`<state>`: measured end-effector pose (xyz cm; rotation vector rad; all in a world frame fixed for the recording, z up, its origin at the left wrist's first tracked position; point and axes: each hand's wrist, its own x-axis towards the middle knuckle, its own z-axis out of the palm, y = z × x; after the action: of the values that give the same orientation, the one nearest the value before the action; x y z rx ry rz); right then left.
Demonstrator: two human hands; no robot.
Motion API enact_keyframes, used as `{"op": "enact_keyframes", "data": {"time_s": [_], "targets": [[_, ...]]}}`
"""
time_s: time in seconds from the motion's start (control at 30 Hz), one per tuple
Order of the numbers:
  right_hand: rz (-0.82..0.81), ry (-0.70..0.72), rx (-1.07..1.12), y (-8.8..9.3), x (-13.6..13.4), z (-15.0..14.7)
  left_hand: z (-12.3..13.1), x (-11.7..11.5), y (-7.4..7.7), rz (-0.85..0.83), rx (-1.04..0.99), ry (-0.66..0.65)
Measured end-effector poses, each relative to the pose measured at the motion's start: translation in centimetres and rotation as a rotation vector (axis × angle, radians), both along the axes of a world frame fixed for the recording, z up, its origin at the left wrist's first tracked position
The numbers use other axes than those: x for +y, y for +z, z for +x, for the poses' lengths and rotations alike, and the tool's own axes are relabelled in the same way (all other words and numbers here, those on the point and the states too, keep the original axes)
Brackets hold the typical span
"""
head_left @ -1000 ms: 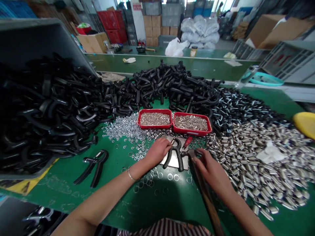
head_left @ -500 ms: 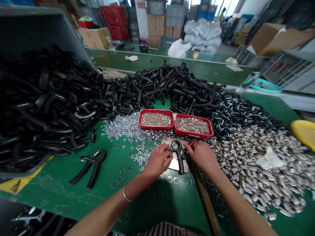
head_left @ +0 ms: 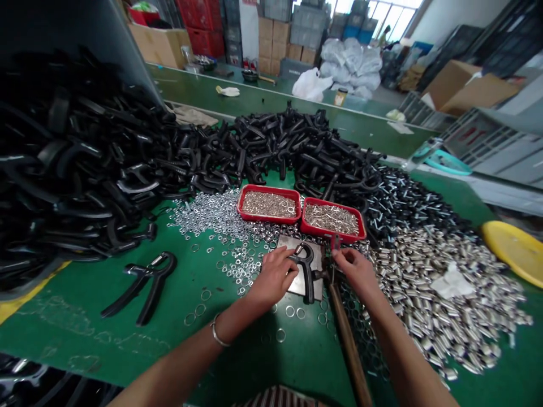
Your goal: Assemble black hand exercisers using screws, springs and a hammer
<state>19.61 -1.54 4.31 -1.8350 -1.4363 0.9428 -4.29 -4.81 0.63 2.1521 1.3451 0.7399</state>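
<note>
A black hand gripper point(head_left: 309, 282) with a spring at its top lies on a square metal plate point(head_left: 299, 285). My left hand point(head_left: 275, 274) is closed on its left side, and the fingers cover much of that handle. Beyond the plate's right edge, my right hand point(head_left: 356, 271) pinches a small red-handled tool point(head_left: 335, 243) whose thin metal shaft points down; its exact kind is unclear. Below it lies a hammer point(head_left: 350, 345), its wooden handle toward me and its head beside the plate. Another hand gripper point(head_left: 146, 282) rests to the left.
Two red trays point(head_left: 271, 218) of small metal parts stand behind the plate. Black handles point(head_left: 271, 141) are heaped at the back and left. Nuts point(head_left: 203, 217) spread at left, metal sleeves point(head_left: 428, 294) at right. A yellow lid-like disc point(head_left: 515, 249) is at far right.
My right hand has moved slightly right, off the gripper, and its red-handled tool has swung from slanted across the gripper to near upright. My left hand stays on the gripper. The view has shifted a little.
</note>
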Motion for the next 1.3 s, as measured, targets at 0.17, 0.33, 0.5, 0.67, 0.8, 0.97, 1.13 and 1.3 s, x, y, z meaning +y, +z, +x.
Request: {"op": "enact_keyframes", "data": {"time_s": [0.17,0.33,0.5,0.67,0.8,0.97,1.13,1.3], "targets": [[0.069,0.01,0.572,2.3,-1.8,-0.7,-0.3,-0.1,-0.7,0.035,-0.039,0.008],[0.141,0.046,0.687,1.2,-1.2,-3.5,-0.2,-0.1,-0.9,0.068,-0.026,0.0],[0.214,0.09,0.54,-1.2,-0.2,-5.6,-0.1,-0.2,-0.8,0.094,-0.021,0.024],[0.19,0.129,0.507,-2.3,0.1,-5.4,0.1,-0.2,-0.6,0.129,-0.024,0.05],[0.2,0.135,0.474,-2.6,0.0,-5.2,0.3,-0.2,-0.1,0.142,-0.009,0.051],[0.25,0.167,0.239,-2.6,-0.8,-5.5,0.5,-1.7,-0.3,0.182,0.056,0.109],[0.241,0.193,0.137,-0.8,0.0,-6.1,0.2,-2.8,-1.7,0.171,0.158,-0.069],[0.072,0.178,0.627,1.5,1.8,-4.9,0.6,-3.0,-2.5,0.107,0.211,-0.058]]}}
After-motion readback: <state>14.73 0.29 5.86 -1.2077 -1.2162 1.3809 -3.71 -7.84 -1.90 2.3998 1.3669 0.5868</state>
